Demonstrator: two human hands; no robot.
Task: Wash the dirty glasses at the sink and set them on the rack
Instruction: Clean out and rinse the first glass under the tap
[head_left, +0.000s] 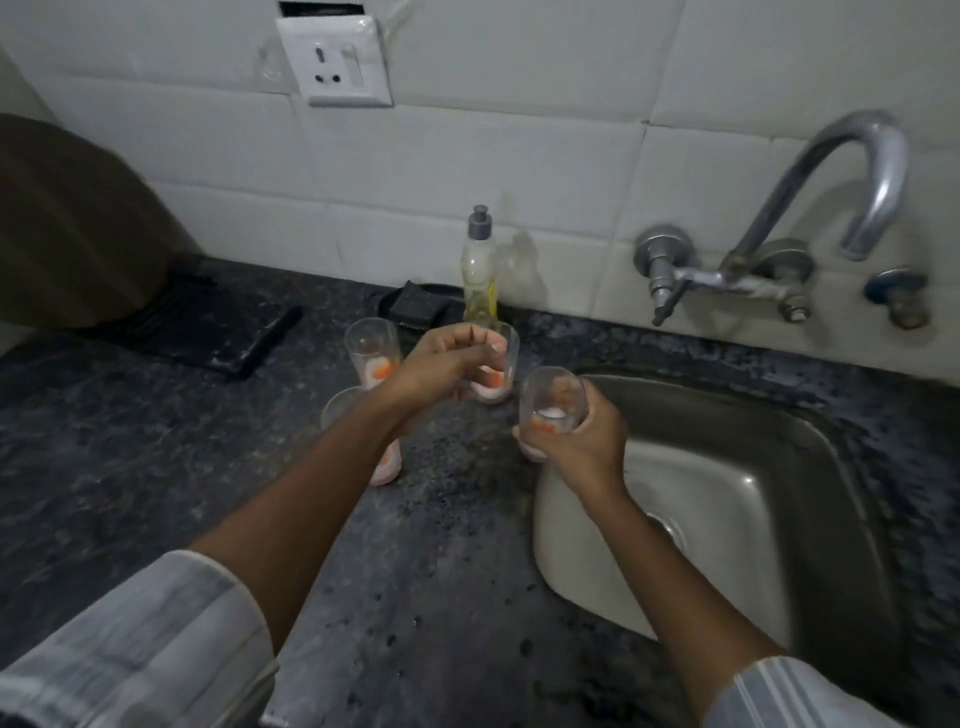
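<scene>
Four glasses stood or were held near the middle of the frame, all upright, their long axes vertical. The right hand (582, 441) was wrapped round one glass (553, 400) at the sink's (779, 519) left rim, fingers curled about its lower half, mouth up. The left hand (447, 364) was curled at the rim of a second glass (501, 364), thumb and fingers pinching it just in front of the soap bottle (480, 270). A third glass (371, 358) stood free on the counter (156, 467), to the left of that hand; a fourth (363, 436) stood nearer the bottom of the frame, partly hidden by the left forearm.

What the next move seemed to turn on: the basin lay directly right of the right hand's glass, with the tap (852, 182) in the upper right, its spout dry as far as could be seen. The right hand was clearly the nearer one to the water, so its glass probably went first. No rack could be picked out; the dark tray (228, 332) at the left might be it, but I could not tell.
</scene>
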